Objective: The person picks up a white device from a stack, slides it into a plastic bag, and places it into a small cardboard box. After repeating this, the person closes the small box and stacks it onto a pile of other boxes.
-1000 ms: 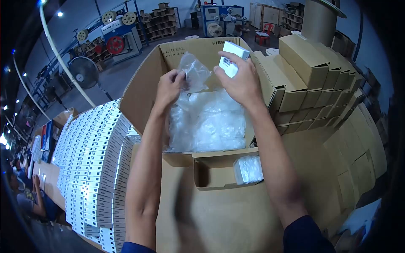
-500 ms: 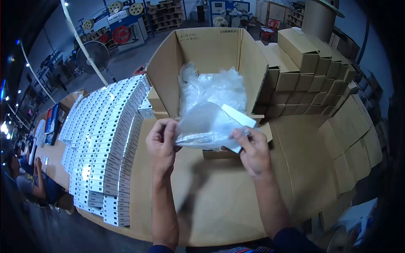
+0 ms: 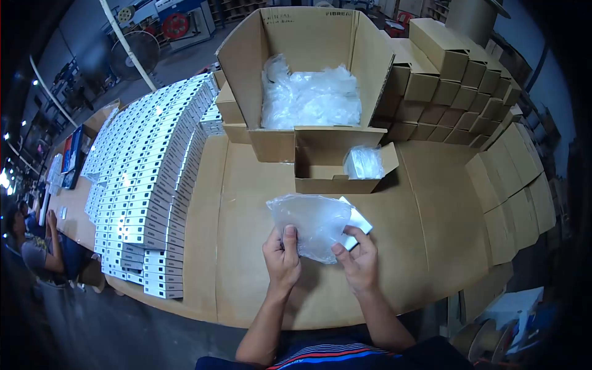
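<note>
Both hands are now sitting closer to the body than half a second ago, having drawn the clear plastic bag (image 3: 308,219) and the white box (image 3: 361,227) away from the small brown carton (image 3: 339,186), which they were partly covering before. At the centre of the frame, the left hand (image 3: 282,262) is gripping the bag near its lower left, its thumb pressing on the near face. Just to the right, the right hand (image 3: 359,262) is pinching the bag's right edge with thumb and fingers and also holding the white box, which is tilting and showing partly behind the bag; whether any of it is inside, I cannot tell.

Above the hands, the small brown carton is holding a plastic-wrapped box (image 3: 365,163) at its right end. At the upper centre, a large carton (image 3: 308,37) is holding a heap of clear bags (image 3: 311,98). White boxes (image 3: 148,179) are standing in tall stacks at the left, brown cartons (image 3: 456,92) are piling up at the upper right, and a co-worker (image 3: 43,250) is sitting at the far left.
</note>
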### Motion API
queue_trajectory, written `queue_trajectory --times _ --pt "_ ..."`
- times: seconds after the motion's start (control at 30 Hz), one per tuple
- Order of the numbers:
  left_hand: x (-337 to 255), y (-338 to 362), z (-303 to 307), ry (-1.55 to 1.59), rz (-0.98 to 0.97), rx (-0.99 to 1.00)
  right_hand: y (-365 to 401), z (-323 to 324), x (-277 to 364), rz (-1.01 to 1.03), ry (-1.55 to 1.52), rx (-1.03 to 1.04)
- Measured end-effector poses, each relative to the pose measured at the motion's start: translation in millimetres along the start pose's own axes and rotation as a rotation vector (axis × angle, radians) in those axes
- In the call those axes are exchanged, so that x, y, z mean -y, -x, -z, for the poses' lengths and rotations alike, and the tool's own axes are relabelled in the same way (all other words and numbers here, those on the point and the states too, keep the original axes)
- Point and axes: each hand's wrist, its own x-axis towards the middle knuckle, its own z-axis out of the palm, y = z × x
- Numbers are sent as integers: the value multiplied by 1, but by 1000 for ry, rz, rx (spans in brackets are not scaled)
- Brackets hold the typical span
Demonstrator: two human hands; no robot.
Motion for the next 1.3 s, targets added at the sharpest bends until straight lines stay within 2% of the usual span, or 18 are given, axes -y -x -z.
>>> queue_trajectory --times 0.03,0.13,0.17,0.27,0.3,0.4,0.43,0.53,0.57,0.67,0.8,0.9,1.0,1.1,1.17,1.2,1.23,1.3 --pt "-2 4 -2 -12 25 -5 -2 -2 3 38 10 -3" --pt "16 14 9 -77 50 52 -10 14 -5 37 302 45" --pt "18 16 14 -49 117 15 -12 15 -4 121 356 8" --pt "27 11 25 -154 0 -107 -9 12 -2 160 426 0" --pt "20 9 22 -140 -54 -166 -7 9 -2 179 427 -33" --pt "-3 -9 25 -626 -579 -233 -5 17 -10 229 517 13" --pt "-15 -10 24 -624 -600 -178 -5 16 -7 258 554 27" --pt "-51 -25 15 -863 -801 155 -6 9 9 359 649 69" --pt "-53 -28 10 -867 -803 216 -7 7 13 411 670 74" --pt "-45 -37 5 -866 -828 329 -7 8 16 459 696 89" --pt "-34 -36 2 -745 -846 308 -5 12 13 404 682 76" --pt "-26 -32 4 -660 -800 298 -3 14 11 374 707 52" --pt "-27 -32 8 -635 -619 463 -5 16 16 378 750 113" --pt "-32 -30 15 -817 -365 595 -8 22 24 310 790 217" --pt "-32 -34 19 -695 -160 623 -7 28 25 228 806 289" --pt "-31 -35 20 -630 -56 633 -5 32 25 183 814 327" --pt "-23 -35 20 -424 59 588 -2 36 25 150 831 353" --pt "-12 -44 23 -372 42 480 -1 42 25 94 868 399"
